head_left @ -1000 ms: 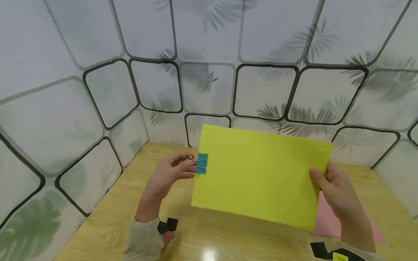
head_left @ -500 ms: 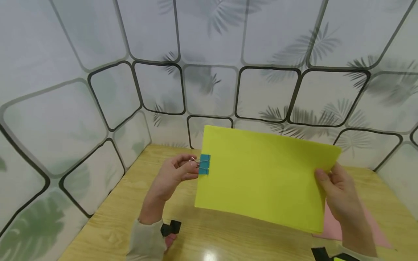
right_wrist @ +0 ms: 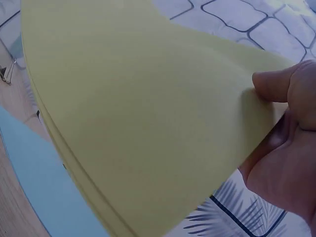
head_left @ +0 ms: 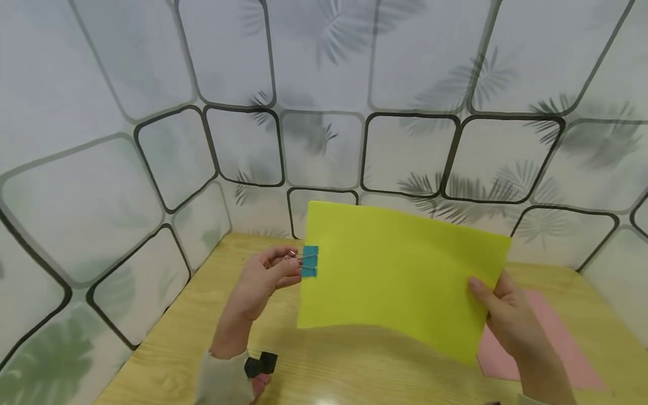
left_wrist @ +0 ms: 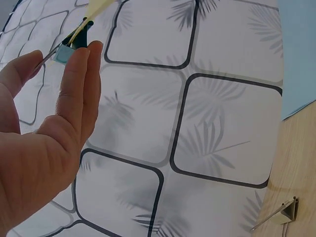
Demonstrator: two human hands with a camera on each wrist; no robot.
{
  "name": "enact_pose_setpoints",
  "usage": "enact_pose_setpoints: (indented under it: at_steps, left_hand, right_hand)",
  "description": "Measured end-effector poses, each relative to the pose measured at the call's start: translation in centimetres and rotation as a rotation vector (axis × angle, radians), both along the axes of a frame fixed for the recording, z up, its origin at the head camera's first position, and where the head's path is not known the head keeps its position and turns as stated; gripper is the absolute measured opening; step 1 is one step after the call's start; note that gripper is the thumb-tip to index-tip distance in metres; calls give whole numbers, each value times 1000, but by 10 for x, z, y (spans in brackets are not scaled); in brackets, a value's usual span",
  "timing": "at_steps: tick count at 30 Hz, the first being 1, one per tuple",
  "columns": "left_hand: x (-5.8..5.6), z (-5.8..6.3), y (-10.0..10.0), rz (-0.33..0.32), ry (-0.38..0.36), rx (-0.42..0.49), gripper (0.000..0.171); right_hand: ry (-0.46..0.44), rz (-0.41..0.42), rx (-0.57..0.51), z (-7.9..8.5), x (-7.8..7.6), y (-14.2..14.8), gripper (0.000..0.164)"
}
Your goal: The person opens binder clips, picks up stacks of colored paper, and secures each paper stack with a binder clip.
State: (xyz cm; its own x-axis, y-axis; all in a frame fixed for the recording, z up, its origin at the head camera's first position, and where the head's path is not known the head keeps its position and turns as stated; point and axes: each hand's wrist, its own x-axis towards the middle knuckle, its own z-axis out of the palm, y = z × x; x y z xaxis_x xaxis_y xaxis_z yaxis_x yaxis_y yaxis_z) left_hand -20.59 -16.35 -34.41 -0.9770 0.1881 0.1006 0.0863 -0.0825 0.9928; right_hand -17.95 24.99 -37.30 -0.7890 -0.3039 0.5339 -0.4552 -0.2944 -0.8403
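While the left hand [head_left: 261, 283] pinches the teal clip [head_left: 310, 261] on the yellow paper [head_left: 395, 270], the right hand [head_left: 508, 315] grips the opposite edge above the desk [head_left: 374, 363]; it's bowing, so probably light, creasable, best held by edges!

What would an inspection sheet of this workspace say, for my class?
Surface: wood-grain table.
Job's things: yellow paper sheets, held up off the table; turquoise binder clip with metal handles on their left edge.
Clutter: flat pink sheet, light blue sheet, second metal-handled binder clip.
Hands: left hand pinches the turquoise clip's handles; right hand grips the sheets' right end.
Cables: nothing seen.
Surroundings: pale wall with rounded dark outlines and leaf prints.
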Motion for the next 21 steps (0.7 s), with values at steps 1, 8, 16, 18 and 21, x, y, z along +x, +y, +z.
enact_pose_setpoints:
  at_steps: [1,8,16,18,21]
  left_hand:
    - [1,0,-1,2,0,1,46]
    - [3,0,-3,-16,20,-21,44]
    - [-1,2,-3,-56,36,-40,46]
    - [-1,2,-3,-68,31,-42,47]
    - [-1,2,-4,-79,27,-55,46]
  right_hand:
    - [2,-10,0,-1,1,1,38]
    - [31,64,-121,-1,3,7,39]
    - [1,43,-198,5,2,8,36]
    - [-13,30,-165,5,2,9,36]
    - [-48,-61,-54,4,3,11,35]
